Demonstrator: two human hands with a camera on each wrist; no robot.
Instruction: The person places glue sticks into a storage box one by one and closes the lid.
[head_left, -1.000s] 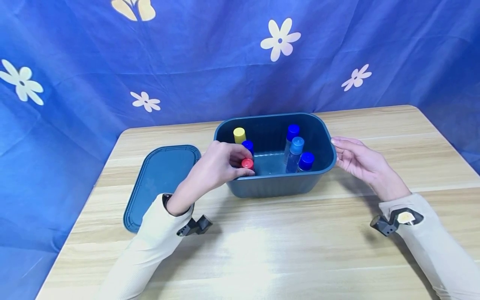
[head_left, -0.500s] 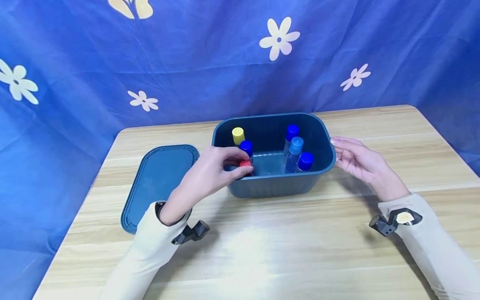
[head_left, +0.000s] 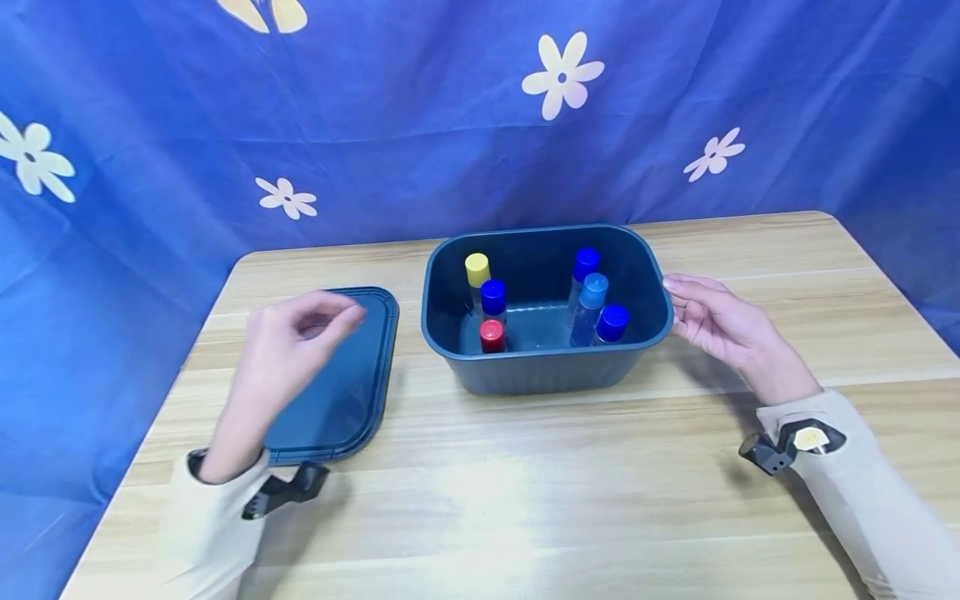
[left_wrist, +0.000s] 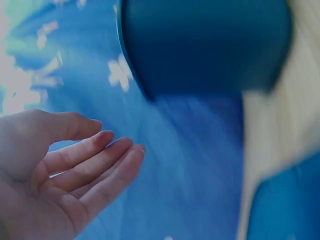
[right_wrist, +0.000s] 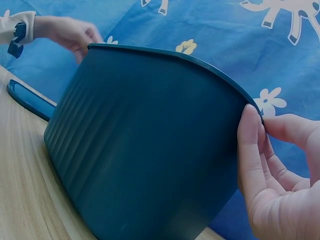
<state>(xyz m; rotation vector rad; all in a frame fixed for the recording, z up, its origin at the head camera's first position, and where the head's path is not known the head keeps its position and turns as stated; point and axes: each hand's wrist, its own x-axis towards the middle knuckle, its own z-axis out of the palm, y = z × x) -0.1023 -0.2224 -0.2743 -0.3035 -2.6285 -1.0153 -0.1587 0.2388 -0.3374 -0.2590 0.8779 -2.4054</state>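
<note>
A dark teal plastic bin (head_left: pixel 540 371) stands upright on the table. Inside, on its left, are small capped bottles: one with a yellow cap (head_left: pixel 477 269), one with a blue cap (head_left: pixel 493 296) and one with a red cap (head_left: pixel 492 336). Its right side holds a light-blue-capped bottle (head_left: pixel 594 292) between two blue-capped ones. My right hand (head_left: pixel 716 325) pinches the bin's right rim, thumb and fingers on either side of it in the right wrist view. Over the teal lid (head_left: pixel 341 408) hovers my left hand (head_left: pixel 288 346), fingers loosely curved and nothing held.
The lid lies flat on the wooden table (head_left: pixel 600 483), left of the bin. A blue curtain (head_left: pixel 420 125) with pale flowers hangs behind the table and along its left side.
My left hand has let go of the red-capped bottle, left it in the bin, and moved left over the lid. My right hand has stayed on the rim.
</note>
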